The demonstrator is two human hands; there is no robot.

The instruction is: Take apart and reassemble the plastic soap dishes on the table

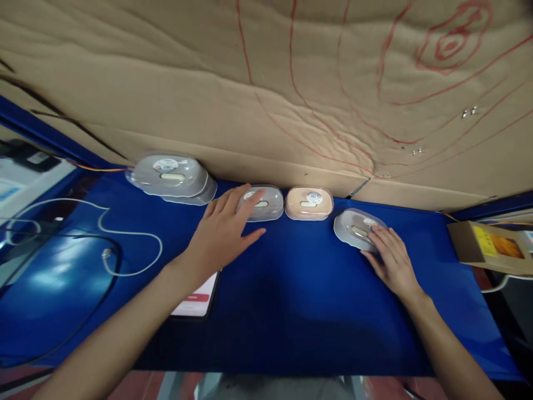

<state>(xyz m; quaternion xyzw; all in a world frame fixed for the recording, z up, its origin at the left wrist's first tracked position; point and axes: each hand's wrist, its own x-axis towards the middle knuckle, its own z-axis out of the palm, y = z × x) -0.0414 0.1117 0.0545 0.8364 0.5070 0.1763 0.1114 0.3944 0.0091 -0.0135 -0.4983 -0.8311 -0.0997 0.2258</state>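
My left hand [225, 229] is spread over the left end of a clear grey oval container [270, 203], its fingers apart. Right beside that container is one with a peach colour [308, 203] and a round label on its lid. On the right, my right hand [390, 255] has its fingers and thumb around the right end of another clear grey container [353, 226], which sits at a slant on the blue table. Larger clear containers [166, 176] are stacked at the back left.
A phone [195, 300] lies below my left forearm on the blue table [291, 311]. White and black cables [160, 244] curl at the left. A cardboard box [487, 244] is at the right edge. Brown paper with red lines [208, 105] walls off the back.
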